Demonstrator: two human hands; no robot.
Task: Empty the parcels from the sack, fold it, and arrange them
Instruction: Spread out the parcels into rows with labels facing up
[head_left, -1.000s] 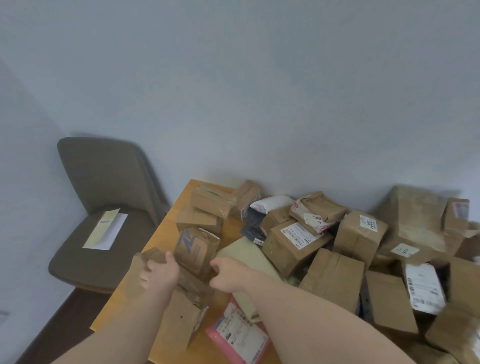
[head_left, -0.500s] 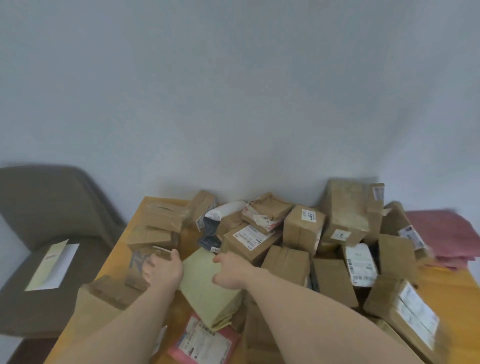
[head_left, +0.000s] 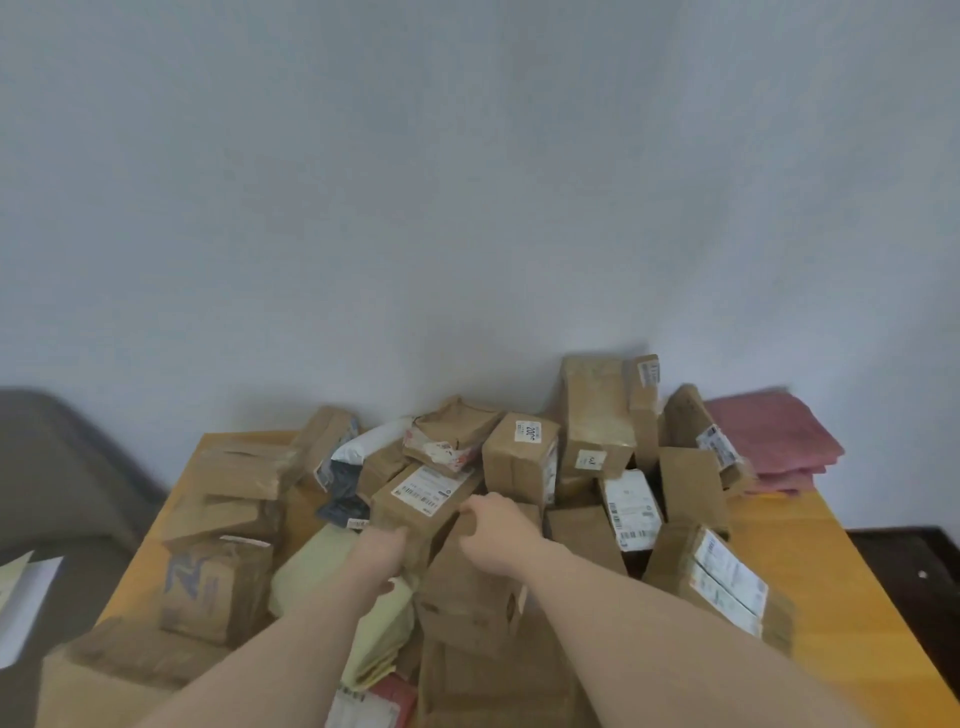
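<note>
The parcels (head_left: 519, 462) lie heaped across the middle and back of the bench (head_left: 810, 561), against the wall. Both hands reach into the heap at one brown box with a white label (head_left: 421, 499). The left hand (head_left: 382, 540) is at its near left corner, fingers hidden behind the carton, so I cannot tell its grip. The right hand (head_left: 493, 525) has its fingers curled over the box's near right edge.

The box looks like stiff, taped card, probably light, with creased corners; holding it by two opposite sides should lift it cleanly, though the tape may be slick. The pale green padded envelope (head_left: 332, 577) beneath the left forearm looks soft and would sag if held by one end.

Neighbours crowd close: a carton marked with a small sticker (head_left: 522, 462) just beside it, and a crumpled parcel (head_left: 452, 431) behind. Lifting could topple those leaning on it. A folded pink sack (head_left: 774, 441) sits at the back right corner, a grey chair (head_left: 57, 493) off the left edge.
</note>
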